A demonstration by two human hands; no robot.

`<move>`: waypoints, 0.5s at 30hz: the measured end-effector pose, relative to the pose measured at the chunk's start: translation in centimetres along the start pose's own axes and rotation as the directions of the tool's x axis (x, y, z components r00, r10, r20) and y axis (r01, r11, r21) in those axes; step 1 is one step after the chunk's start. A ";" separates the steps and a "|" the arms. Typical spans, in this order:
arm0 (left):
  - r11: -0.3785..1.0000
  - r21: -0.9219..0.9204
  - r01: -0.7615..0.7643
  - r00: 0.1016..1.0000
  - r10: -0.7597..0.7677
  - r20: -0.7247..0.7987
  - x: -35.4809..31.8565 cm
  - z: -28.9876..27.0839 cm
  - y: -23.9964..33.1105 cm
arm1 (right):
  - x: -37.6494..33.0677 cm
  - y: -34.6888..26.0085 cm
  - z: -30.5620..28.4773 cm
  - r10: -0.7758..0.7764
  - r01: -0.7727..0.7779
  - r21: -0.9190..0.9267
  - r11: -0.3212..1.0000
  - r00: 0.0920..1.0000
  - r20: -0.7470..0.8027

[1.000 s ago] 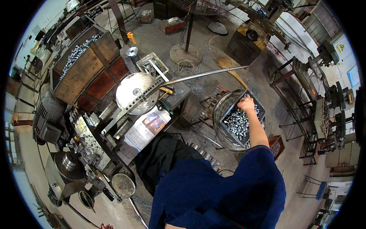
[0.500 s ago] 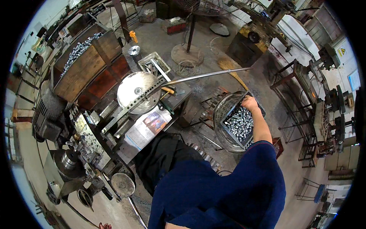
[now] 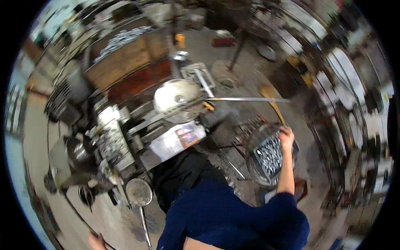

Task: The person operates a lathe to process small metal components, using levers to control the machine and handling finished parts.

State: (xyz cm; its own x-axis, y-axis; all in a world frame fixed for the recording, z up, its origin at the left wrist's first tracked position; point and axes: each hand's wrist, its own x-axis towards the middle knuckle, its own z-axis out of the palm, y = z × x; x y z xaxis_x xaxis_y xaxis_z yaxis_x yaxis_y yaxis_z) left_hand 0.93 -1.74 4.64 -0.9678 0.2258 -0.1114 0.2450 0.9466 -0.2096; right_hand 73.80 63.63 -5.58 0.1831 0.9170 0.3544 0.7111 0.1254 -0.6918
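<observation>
My right hand [image 3: 286, 138] is closed on the far edge of a rectangular tray [image 3: 258, 161] at the right. Small shiny metal pieces [image 3: 270, 153] fill the tray, which rests in a round metal basin [image 3: 250, 170]. At the lower left edge my left hand [image 3: 96, 241] is partly in view, touching or just over a dark slanting rod [image 3: 79, 216]. Blur hides its fingers, so whether it grips the rod cannot be made out.
A machine bench holds a large pale disc [image 3: 173, 95], a long metal bar [image 3: 246, 99] and a printed sheet [image 3: 171, 143]. Behind it stands a wooden bin [image 3: 125, 62] of metal pieces. A round stool-like seat [image 3: 139, 192] is near my left side; a broom [image 3: 274, 106] lies beyond the basin.
The view has turned, so the scene sits further right and lower, and is blurred. My left hand has come further in, to the dark rod. My right hand stays at the tray's far edge.
</observation>
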 end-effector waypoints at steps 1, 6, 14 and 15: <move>0.985 -0.080 -0.152 0.979 0.139 -0.153 0.2 -3.9 3.8 | -0.7 -4.3 -0.3 -0.021 0.020 0.016 1.000 0.997 0.074; 0.393 -0.722 -0.569 0.816 0.379 -0.437 -4.7 -17.9 22.4 | -3.4 -22.5 8.0 -0.447 0.123 0.635 0.763 0.809 0.381; -0.097 -0.839 -0.535 0.620 0.630 -0.468 -6.9 -18.8 35.4 | -13.7 -46.1 13.6 -0.975 0.344 0.913 0.219 0.042 0.218; -0.128 -0.847 -0.515 0.626 0.620 -0.474 -6.7 -18.2 35.7 | -14.2 -47.2 13.8 -0.981 0.346 0.919 0.188 0.030 0.189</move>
State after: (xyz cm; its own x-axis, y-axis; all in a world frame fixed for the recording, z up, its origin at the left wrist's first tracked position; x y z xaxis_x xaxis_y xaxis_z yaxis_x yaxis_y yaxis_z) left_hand 15.09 34.78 15.62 -0.4812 0.8370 0.2607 0.4182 -0.0422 0.9074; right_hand 28.24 49.90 13.34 -0.8209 -0.0236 0.5705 -0.4271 0.6886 -0.5860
